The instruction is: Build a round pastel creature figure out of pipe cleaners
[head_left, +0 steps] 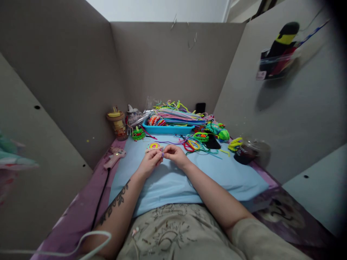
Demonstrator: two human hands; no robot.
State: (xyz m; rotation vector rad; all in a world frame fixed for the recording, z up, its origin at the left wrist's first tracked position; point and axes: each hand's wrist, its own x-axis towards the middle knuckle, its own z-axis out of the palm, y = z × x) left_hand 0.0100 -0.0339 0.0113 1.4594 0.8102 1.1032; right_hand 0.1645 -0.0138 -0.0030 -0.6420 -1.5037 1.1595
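A small pink, yellow and white fuzzy craft piece [154, 146] was at the fingertips, above or on the light blue sheet [217, 177]; which of the 2 could not be told. The left hand [151, 161] had its fingers closed on the near edge, while the right hand [175, 156] pinched at a tiny purple bit [163, 155] beside it. The piece looked light, soft and bendable, hardly slippery, but likely to crush under a hard squeeze, so its edge seemed the place to hold. Beyond it stood a bright blue plastic tray [173, 130] heaped with multicoloured fuzzy stems [181, 117], with a green fuzzy figure [138, 134] near its left end. Left of the sheet lay a pink glue gun [116, 158] with a black cord [101, 195].
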